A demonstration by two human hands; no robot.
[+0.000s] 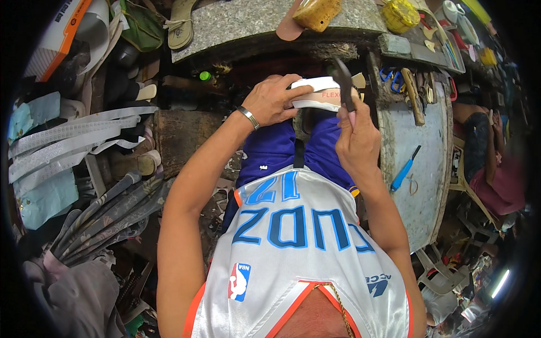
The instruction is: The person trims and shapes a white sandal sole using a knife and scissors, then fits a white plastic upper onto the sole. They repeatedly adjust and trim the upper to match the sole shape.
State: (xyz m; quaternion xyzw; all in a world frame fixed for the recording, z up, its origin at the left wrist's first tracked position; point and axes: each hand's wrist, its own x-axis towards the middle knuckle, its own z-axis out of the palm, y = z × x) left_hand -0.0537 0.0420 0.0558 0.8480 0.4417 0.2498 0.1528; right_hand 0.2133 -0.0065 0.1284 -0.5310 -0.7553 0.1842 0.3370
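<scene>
My left hand [275,100] grips a shoe in the making [316,93] by its left end, above my knees. White material wraps over the edges of its tan insole, which faces up and bears red lettering. In my right hand [360,138] is a hammer [342,84], its dark curved head over the right part of the shoe and a bit of pinkish handle showing at my fingers. The hammer hides the shoe's right end, so I cannot tell whether the two touch.
A speckled stone slab [236,25] lies ahead with a sandal [181,25] and a yellow block [317,12]. On the right table [422,186] are a blue-handled tool [403,172] and blue-handled scissors [393,79]. White strips [73,135] stick out at left. Another person [496,163] sits far right.
</scene>
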